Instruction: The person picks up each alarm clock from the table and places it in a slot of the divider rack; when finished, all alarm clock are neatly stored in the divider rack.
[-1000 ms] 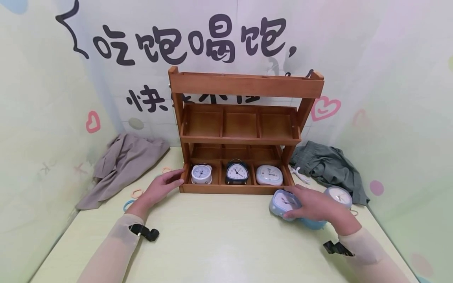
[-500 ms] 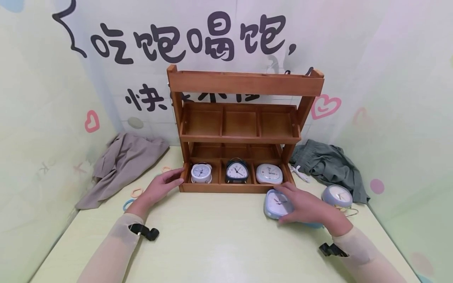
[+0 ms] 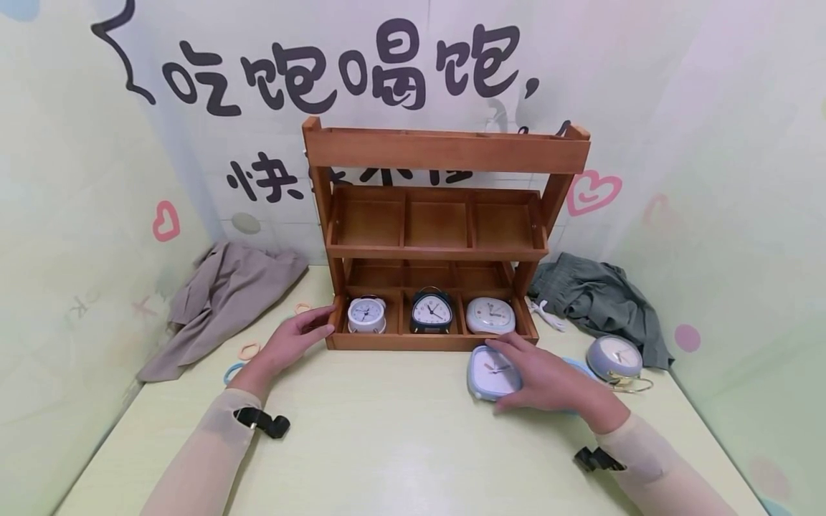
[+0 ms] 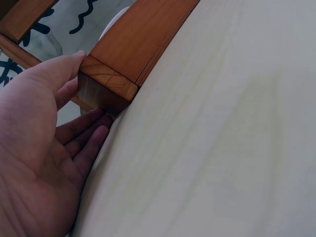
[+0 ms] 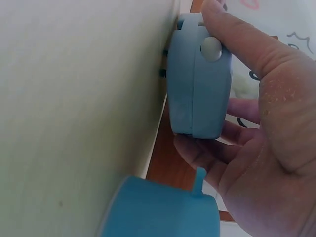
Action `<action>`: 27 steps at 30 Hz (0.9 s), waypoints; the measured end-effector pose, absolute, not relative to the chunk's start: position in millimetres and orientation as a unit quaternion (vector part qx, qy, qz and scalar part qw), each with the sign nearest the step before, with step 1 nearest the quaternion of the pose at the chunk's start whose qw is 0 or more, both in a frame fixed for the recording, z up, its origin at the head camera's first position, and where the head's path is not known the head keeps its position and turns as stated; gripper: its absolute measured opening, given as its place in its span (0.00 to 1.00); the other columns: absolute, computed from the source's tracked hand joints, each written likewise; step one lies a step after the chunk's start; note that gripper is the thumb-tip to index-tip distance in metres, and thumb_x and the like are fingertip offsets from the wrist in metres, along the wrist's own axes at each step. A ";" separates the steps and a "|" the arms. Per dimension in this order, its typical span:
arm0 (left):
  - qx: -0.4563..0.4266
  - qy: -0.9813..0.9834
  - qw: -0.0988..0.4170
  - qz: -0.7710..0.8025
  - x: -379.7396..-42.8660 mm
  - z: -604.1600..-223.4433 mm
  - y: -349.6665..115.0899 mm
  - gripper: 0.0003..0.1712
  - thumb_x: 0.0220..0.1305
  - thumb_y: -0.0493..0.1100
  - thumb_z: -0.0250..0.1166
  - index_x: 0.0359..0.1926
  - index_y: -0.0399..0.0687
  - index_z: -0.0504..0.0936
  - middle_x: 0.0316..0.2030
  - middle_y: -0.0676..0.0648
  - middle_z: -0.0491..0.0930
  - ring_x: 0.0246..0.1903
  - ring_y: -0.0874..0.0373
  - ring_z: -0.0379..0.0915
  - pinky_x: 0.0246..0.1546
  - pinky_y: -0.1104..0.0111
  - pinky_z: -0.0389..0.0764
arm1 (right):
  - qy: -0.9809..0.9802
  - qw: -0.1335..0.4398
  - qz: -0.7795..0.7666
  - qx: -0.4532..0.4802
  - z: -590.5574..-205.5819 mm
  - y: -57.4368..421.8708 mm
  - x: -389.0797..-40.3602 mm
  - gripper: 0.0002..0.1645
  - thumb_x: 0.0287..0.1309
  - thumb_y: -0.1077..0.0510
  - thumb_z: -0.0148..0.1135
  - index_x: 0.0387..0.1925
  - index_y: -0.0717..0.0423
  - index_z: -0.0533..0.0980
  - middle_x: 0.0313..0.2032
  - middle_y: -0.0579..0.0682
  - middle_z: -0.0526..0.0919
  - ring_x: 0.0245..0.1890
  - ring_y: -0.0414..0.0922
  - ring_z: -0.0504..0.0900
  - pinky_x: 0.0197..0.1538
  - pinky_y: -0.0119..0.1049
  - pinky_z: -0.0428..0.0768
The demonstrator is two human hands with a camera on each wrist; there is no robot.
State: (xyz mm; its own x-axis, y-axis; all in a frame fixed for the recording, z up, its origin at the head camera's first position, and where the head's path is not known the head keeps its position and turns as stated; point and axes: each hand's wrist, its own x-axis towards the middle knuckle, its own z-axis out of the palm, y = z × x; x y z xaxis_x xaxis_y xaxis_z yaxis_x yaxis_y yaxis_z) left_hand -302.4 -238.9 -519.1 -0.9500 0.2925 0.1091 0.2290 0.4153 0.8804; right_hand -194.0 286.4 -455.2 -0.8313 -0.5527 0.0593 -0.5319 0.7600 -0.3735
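My right hand [image 3: 545,376] grips a light blue alarm clock [image 3: 493,373] just in front of the shelf's right end. In the right wrist view the clock [image 5: 200,81] shows its side and a round white knob between thumb and fingers. A brighter blue clock [image 5: 163,210] lies near that wrist, mostly hidden in the head view. My left hand [image 3: 297,344] holds the left end of the wooden shelf's bottom tier [image 3: 413,343], thumb and fingertips at its corner [image 4: 109,81]. That tier holds a white clock [image 3: 366,315], a dark triangular clock [image 3: 432,312] and a pale oval clock [image 3: 491,316].
A purple-blue clock [image 3: 615,358] lies on its back at the right. Grey-green cloth [image 3: 594,301] and mauve cloth [image 3: 235,301] are bunched beside the shelf. Hair ties [image 3: 249,350] lie left of it. The shelf's middle tier [image 3: 437,223] has three compartments.
My right hand has slid the light blue clock leftward along the shelf's front and turned its dial more upright. The purple-blue clock has come into fuller view. My left hand stays put.
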 end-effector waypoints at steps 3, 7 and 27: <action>0.156 0.841 0.031 0.518 -302.2 -519.3 -239.1 0.33 0.81 0.56 0.70 0.80 0.55 0.78 0.76 0.45 0.77 0.72 0.45 0.73 0.65 0.69 0.75 | 0.937 0.026 -0.194 -0.289 -456.0 283.2 -193.4 0.71 0.50 0.30 0.88 0.85 0.56 0.65 0.75 0.54 0.71 0.69 0.56 0.79 0.68 0.59 0.80; 0.156 0.843 0.031 0.515 -302.0 -519.5 -239.4 0.33 0.81 0.56 0.70 0.80 0.55 0.78 0.77 0.45 0.76 0.72 0.45 0.73 0.68 0.62 0.75 | 0.938 0.022 -0.193 -0.286 -458.9 279.6 -193.4 0.73 0.49 0.31 0.90 0.85 0.58 0.64 0.78 0.59 0.70 0.73 0.61 0.76 0.71 0.61 0.78; 0.151 0.838 0.031 0.523 -301.9 -518.8 -240.3 0.33 0.80 0.57 0.71 0.80 0.56 0.78 0.77 0.45 0.76 0.73 0.45 0.73 0.69 0.58 0.75 | 0.888 -0.144 -0.154 -0.409 -392.7 235.1 -223.2 0.67 0.44 0.39 0.95 0.79 0.61 0.71 0.72 0.57 0.77 0.66 0.55 0.79 0.61 0.53 0.86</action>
State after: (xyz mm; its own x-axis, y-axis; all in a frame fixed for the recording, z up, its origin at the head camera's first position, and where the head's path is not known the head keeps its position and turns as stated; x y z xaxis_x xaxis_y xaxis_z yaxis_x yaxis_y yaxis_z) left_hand -301.9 -240.3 -518.8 -0.9526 0.2850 0.1064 0.2208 0.4074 0.8861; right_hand -223.2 235.1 -392.7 -0.6233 -0.6819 0.3828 -0.7711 0.6174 -0.1558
